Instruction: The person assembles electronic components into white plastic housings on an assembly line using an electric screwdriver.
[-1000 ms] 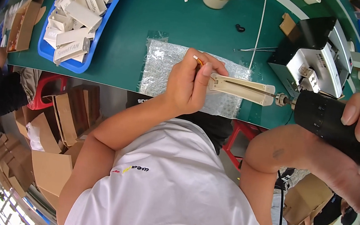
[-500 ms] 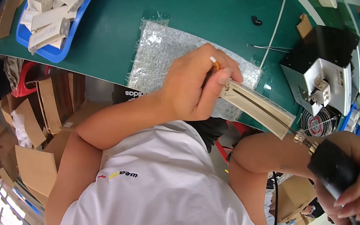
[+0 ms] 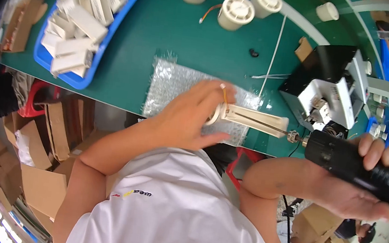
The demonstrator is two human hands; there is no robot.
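My left hand [image 3: 181,110] is at the round end of a long cream plastic housing [image 3: 273,121], its fingers against that end and its thumb stretched away. A short orange wire with a white plug stands up beside these fingers. In my right hand [image 3: 342,192] lies a black electric screwdriver [image 3: 333,152], the fingers curled loosely over its top. Its long thin bit runs lengthwise into the housing's hollow; where the tip ends is hard to make out. Under the left hand and the housing is a sheet of bubble wrap [image 3: 170,81] on the green table [image 3: 136,40].
A blue tray [image 3: 103,48] full of cream plastic parts stands at the left. Round cream fan units [image 3: 236,13] sit at the back. To the right is a black and white metal box [image 3: 315,83]. A small black piece [image 3: 253,53] lies mid-table. Cardboard boxes [image 3: 44,178] are below left.
The housing has turned closer to level. My left thumb has come off it and spread out. The screwdriver has swung up and left. My view has shifted, showing more fan units.
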